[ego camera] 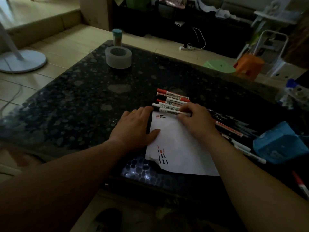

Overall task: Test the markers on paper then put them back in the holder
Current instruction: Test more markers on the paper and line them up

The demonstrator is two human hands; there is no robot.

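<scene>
Pinching marker [164, 110] at paper [180, 148] far edge (right grip [195, 122]).

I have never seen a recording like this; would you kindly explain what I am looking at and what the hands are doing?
There is no machine: one camera worn on a person's head looks down at their bare hands. A white paper with red and black test strokes lies on a dark table. The left hand rests flat on the paper's left edge. The right hand grips a black-capped marker at the paper's far edge. Beyond lies a row of markers; more markers and a blue holder lie to the right.
</scene>
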